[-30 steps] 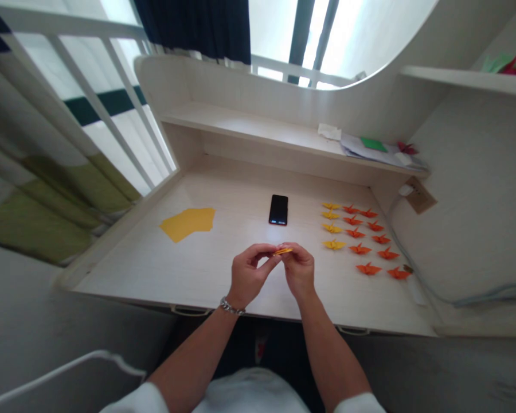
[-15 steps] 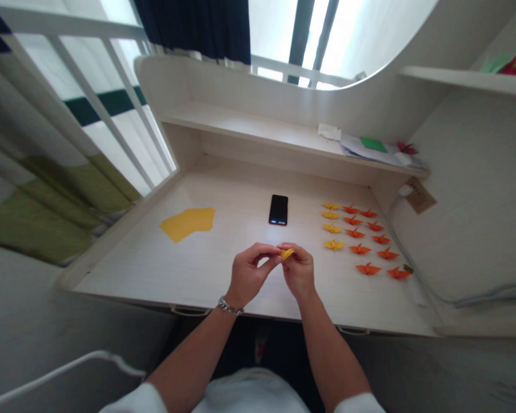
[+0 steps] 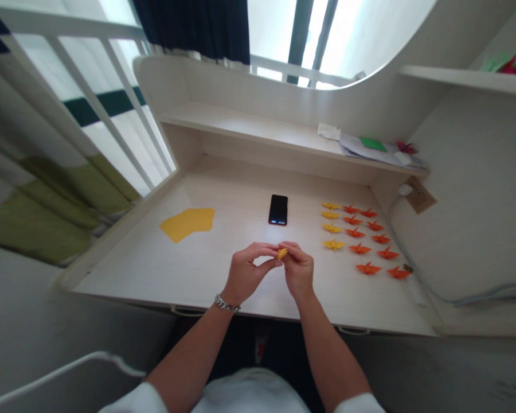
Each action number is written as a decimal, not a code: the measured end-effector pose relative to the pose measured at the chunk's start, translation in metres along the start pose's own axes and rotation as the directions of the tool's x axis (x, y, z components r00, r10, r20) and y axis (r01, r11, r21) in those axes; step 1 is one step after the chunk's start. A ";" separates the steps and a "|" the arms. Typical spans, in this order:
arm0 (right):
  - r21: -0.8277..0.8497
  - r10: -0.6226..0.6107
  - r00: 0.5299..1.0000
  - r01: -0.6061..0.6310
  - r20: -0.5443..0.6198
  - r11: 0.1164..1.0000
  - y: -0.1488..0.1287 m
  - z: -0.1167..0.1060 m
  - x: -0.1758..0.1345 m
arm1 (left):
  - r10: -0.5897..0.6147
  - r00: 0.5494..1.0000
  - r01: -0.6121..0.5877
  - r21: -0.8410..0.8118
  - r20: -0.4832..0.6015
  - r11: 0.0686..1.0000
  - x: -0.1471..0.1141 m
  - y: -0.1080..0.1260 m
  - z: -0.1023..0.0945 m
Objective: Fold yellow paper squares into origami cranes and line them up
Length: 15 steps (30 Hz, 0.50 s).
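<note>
A small folded piece of yellow origami paper [image 3: 282, 253] is pinched between both hands above the front middle of the desk. My left hand [image 3: 248, 272] grips it from the left with thumb and fingertips, a chain bracelet on the wrist. From the right, my right hand [image 3: 298, 269] closes on the same piece, its fingers partly hiding it. To the right stand several yellow paper cranes [image 3: 331, 228] in a column, beside several orange paper cranes [image 3: 360, 249]. Flat sheets of yellow paper [image 3: 188, 223] lie overlapping at the left.
A black phone [image 3: 278, 210] lies on the desk [image 3: 236, 183] beyond my hands. Along the back runs a shelf [image 3: 249, 129] carrying papers and a green sheet [image 3: 373, 143]. A grey cable [image 3: 430, 289] hangs down the right wall. White railings [image 3: 124, 109] border the left side.
The folded yellow paper has turned in my fingers and shifted slightly left. My left hand has moved a little to the left as well. The cranes, phone and sheets stay where they were.
</note>
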State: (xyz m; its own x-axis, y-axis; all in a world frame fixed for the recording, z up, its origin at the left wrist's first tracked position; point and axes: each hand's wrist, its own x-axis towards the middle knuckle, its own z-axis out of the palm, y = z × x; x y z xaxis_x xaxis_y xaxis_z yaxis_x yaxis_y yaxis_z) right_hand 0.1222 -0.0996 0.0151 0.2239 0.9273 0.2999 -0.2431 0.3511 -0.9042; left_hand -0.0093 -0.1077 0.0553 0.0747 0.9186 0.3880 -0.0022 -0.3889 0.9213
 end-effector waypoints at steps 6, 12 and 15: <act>-0.035 -0.030 0.999 0.032 0.040 0.999 -0.003 0.001 0.000 | -0.106 0.992 0.098 -0.113 -0.070 0.989 0.000 -0.008 0.000; 0.017 -0.012 0.998 0.010 0.069 1.000 -0.001 0.001 -0.001 | -0.099 0.988 0.089 -0.082 -0.121 0.993 0.001 -0.013 -0.001; -0.001 0.015 0.998 -0.015 0.060 1.000 -0.001 0.002 -0.001 | -0.129 0.982 0.117 -0.091 -0.138 0.989 0.001 -0.015 0.000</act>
State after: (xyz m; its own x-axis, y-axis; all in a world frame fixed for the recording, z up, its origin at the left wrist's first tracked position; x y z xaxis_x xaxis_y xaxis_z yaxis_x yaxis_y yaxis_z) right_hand 0.1206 -0.1010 0.0161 0.1630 0.9386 0.3041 -0.2457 0.3372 -0.9088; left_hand -0.0089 -0.1012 0.0421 -0.0637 0.9620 0.2657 -0.0838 -0.2704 0.9591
